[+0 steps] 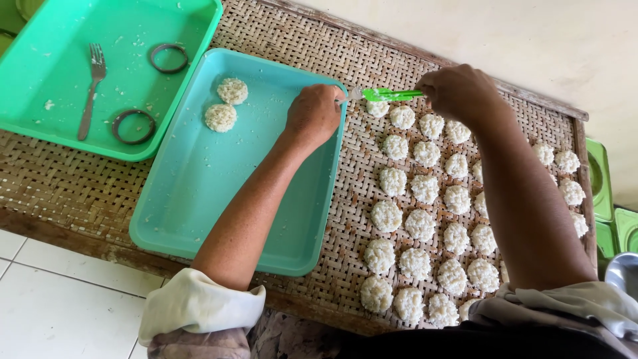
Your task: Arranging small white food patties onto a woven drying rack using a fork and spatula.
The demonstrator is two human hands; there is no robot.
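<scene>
Seen from above: a woven bamboo surface (80, 186) carries two plastic trays and rows of round white rice cakes (425, 219).

Left hand (314, 114): rests over the right rim of the light blue tray (199, 193), fingers curled closed near the pale end of a small green-handled utensil (389, 94); whether they actually grip that end cannot be told, as the knuckles hide it.

Right hand (458, 90): held above the top of the rows of rice cakes, fingers pinched around the green end of the utensil. The utensil lies roughly level between the two hands, just above the topmost cake of the left row.

Light blue tray: holds two rice cakes (226, 103) at its upper left, close together; loose grains are scattered over its floor.

Green tray (40, 126): sits to the left, touching the blue tray's corner. It contains a metal fork (92, 90) and two dark ring moulds (169, 58), well apart from one another, among stray grains.

Rice cakes on the mat: set in tidy slanting rows to the right of the blue tray, near but not touching each other, running under the right forearm.

White floor tiles (60, 306) lie below the surface's edge.
</scene>
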